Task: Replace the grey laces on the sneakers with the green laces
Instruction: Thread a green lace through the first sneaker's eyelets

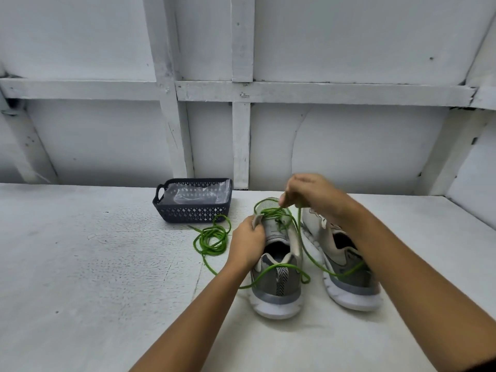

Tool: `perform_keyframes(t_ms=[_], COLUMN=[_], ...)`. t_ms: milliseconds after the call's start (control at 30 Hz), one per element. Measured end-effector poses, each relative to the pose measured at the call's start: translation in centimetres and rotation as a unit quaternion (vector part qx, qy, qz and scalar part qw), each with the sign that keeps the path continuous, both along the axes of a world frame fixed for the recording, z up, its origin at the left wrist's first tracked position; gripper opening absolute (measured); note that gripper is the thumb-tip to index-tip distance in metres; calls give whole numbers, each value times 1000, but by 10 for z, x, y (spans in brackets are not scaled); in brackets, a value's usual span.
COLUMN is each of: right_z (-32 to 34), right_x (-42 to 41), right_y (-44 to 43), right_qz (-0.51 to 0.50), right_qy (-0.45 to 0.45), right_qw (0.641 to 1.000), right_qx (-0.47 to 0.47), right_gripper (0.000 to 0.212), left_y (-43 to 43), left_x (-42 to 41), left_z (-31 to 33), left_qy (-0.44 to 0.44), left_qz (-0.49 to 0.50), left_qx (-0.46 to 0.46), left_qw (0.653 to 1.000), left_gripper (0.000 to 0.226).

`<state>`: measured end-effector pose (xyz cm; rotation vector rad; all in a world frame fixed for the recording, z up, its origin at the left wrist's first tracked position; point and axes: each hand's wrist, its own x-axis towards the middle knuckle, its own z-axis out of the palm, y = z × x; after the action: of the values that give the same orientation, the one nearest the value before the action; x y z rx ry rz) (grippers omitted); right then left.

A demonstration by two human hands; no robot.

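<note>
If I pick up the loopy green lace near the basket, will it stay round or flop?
Probably flop: the green lace lies in loose, uneven loops on the table, so they would likely fall open. It looks thin, so probably very light. A green strand drapes limply over the sneaker heel, so it likely bends easily and might tangle.

The right hand [308, 194] covers part of the toe of the first sneaker [265, 283], and its blurred fingertips [284, 201] hide the spot where they pinch the green lace [212, 237]; the left hand [248, 242] grips and masks that shoe's side. The right forearm [389, 251] crosses the second sneaker [349, 288], concealing its tongue and eyelets, and, like the left forearm [204, 304], runs out of frame at the bottom. What the clear plastic bag [196, 196] in the dark basket [193, 214] holds cannot be made out.
</note>
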<state>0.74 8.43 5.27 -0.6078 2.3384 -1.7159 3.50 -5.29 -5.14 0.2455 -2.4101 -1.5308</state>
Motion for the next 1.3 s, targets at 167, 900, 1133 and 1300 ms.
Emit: perform_keyframes(t_ms=[167, 900, 1133, 1300], right_z=[31, -56, -14, -1], right_x=[12, -18, 10, 26], right_y=[19, -33, 6, 31], right_qz=[106, -66, 27, 44], right_qy=[-30, 246, 107, 41], right_qw=[993, 850, 978, 996], right_qx=[44, 462, 175, 63], right_gripper=[28, 16, 11, 25], left_y=[0, 1, 1, 2], left_x=[-1, 1, 0, 0], left_z=[1, 2, 3, 5], left_qy=[-3, -6, -15, -11], left_qz=[-3, -8, 10, 11], left_qx=[-6, 4, -9, -27], left_qw=[1000, 1000, 1000, 1000], left_gripper=[20, 24, 30, 28])
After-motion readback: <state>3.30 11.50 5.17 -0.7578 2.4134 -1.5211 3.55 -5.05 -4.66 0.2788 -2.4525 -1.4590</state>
